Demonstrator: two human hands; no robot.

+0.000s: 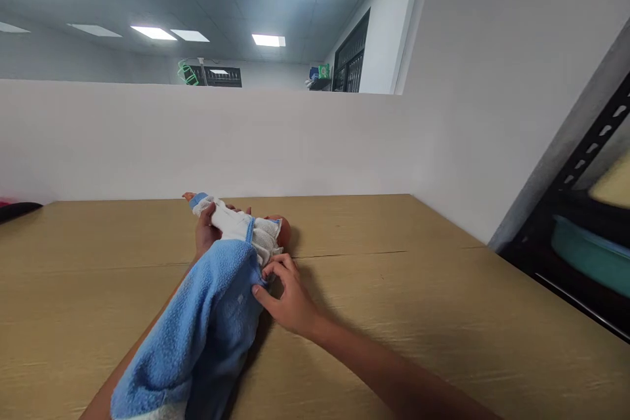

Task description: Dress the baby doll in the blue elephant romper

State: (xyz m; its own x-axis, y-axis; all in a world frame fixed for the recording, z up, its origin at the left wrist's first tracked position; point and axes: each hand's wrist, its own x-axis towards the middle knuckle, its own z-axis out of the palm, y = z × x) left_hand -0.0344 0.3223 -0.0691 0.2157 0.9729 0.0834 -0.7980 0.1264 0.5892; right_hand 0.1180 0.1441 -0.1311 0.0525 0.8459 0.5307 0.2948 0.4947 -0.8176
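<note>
A doll [233, 223] in a white top with blue trim lies tilted above the table. One small doll limb end pokes out of a blue cuff at the upper left, and a rounded skin-toned part shows at the right. Blue fleece clothing [216, 302] with a white edge hangs from the doll toward me. My left hand [207, 233] is wrapped round the doll's white-clad part from the left and beneath; some of its fingers are hidden. At the doll's right side, my right hand [293, 302] pinches the edge of the blue fleece between thumb and fingers.
The brown table [394, 302] runs back to a low white partition [246, 138]. A white wall [482, 111] rises on the right. Beyond it stands a black shelf rack [536, 243] with a teal bin [590, 256]. A dark object [17, 211] sits at the far left.
</note>
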